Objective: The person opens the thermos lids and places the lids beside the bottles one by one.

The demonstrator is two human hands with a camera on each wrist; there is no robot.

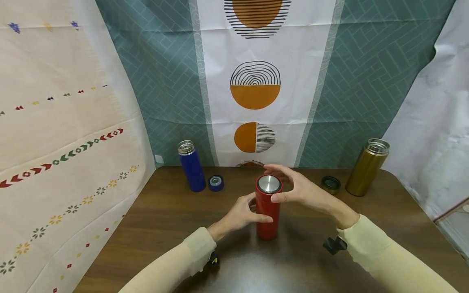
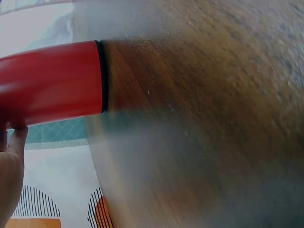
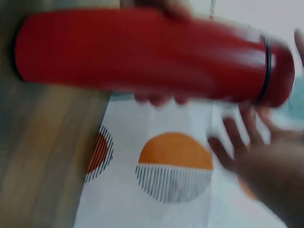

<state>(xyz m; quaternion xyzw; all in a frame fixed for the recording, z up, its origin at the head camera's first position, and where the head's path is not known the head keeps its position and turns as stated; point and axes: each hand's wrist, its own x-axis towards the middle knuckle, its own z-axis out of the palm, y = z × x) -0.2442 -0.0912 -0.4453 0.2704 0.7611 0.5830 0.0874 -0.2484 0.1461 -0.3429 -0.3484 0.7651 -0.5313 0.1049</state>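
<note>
A red thermos bottle with its silver-topped lid on stands upright on the wooden table. My left hand grips its body, thumb across the front; in the right wrist view the fingertips show beyond the red wall. Around the lid, my right hand is held with fingers spread; in the right wrist view those fingers look loose and blurred, close to the lid end. Whether a fingertip touches the lid I cannot tell. The left wrist view shows the black-rimmed base at the tabletop.
Back left stands an uncapped blue bottle, its blue lid lying beside it. Back right is an uncapped gold bottle next to a dark-topped gold lid. A patterned curtain hangs behind the table.
</note>
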